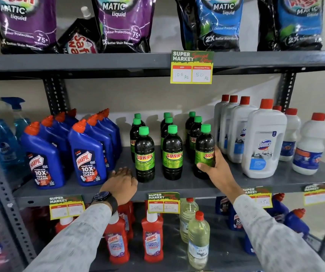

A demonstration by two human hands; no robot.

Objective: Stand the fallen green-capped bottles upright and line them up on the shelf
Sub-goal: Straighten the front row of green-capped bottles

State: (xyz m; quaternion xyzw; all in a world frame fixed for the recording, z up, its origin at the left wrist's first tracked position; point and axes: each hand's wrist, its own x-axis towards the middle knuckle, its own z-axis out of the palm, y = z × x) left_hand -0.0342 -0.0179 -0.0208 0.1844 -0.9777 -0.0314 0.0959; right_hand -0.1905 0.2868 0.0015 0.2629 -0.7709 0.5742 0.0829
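Shelf [177,185]: right hand [216,169] fingers [202,165] wrap upright green-capped bottle [204,148]

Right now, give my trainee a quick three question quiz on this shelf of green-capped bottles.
1. True or false: a green-capped bottle is lying on its side.
2. How many columns do the green-capped bottles form?
3. Which hand grips a bottle: A left, B right, C neither?

Key: 1 false, all visible ones stand upright. 2 three. 3 B: the right hand wraps the front right bottle; the left hand rests on the shelf, beside the front left bottle.
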